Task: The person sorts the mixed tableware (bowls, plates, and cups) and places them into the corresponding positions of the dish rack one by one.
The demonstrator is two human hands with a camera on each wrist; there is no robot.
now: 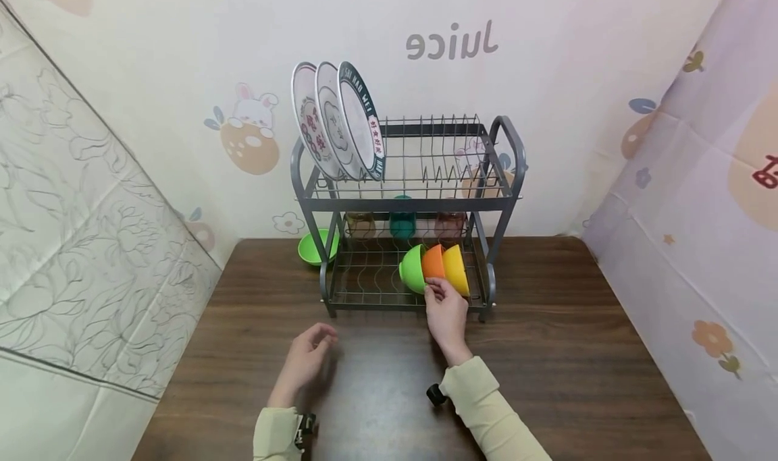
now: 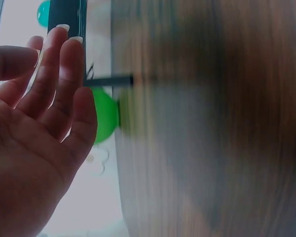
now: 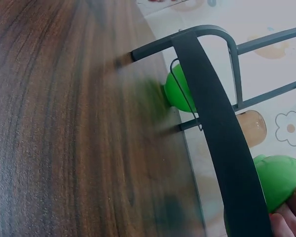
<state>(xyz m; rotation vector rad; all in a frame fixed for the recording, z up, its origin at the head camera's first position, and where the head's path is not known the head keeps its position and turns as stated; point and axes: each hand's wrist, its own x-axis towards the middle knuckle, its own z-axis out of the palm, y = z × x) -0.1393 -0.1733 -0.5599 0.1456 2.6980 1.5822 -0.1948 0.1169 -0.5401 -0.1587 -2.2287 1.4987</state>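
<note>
On the lower tier of the dish rack, a green bowl (image 1: 412,270), an orange bowl (image 1: 433,261) and a yellow bowl (image 1: 456,270) stand on edge in a row. My right hand (image 1: 446,312) pinches the green bowl at its rim, in front of the orange one. In the right wrist view, fingers (image 3: 288,219) lie against the green bowl, partly hidden by the rack's front bar. My left hand (image 1: 305,356) hovers over the table in front of the rack's left side, fingers loosely bent, holding nothing.
The dark two-tier rack (image 1: 413,205) stands at the table's back, three plates (image 1: 358,127) upright on its upper left. Several coloured cups, one teal (image 1: 402,226), sit behind the lower tier. A second green bowl (image 1: 311,248) lies beside the rack's left leg on the wooden table (image 1: 547,353).
</note>
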